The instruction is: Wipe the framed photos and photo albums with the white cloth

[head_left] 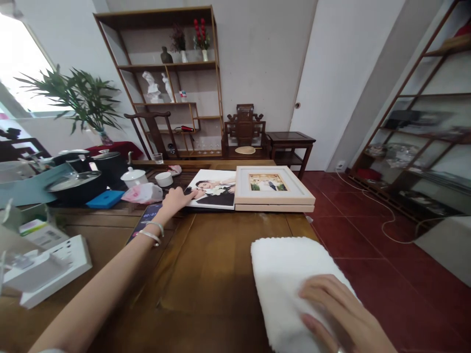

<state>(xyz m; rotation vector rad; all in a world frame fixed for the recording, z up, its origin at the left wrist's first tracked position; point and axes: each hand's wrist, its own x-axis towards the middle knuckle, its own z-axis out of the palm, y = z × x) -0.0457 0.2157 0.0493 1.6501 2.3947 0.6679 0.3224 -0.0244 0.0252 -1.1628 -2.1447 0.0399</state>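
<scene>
My left hand (178, 200) reaches across the table, fingers stretched onto the left side of a white-edged photo panel (217, 196) that shows a person with white flowers. Right beside that panel lies a pale wooden picture frame (274, 200) with a small photo in a wide white mat; another frame seems stacked under it. A folded white fluffy towel (283, 269) rests on the near right of the table. Over the towel is my right hand (334, 306), slightly blurred, thumb and fingers apart. Whether it presses on the towel I cannot tell.
A phone (145, 220) lies under my left forearm. To the left stand a tissue pack (143, 192), white cup (164, 179), teapot (133, 176), lidded pan (75, 184), blue box (105, 199) and white device (55, 269). The table's right edge drops to a red floor (368, 235).
</scene>
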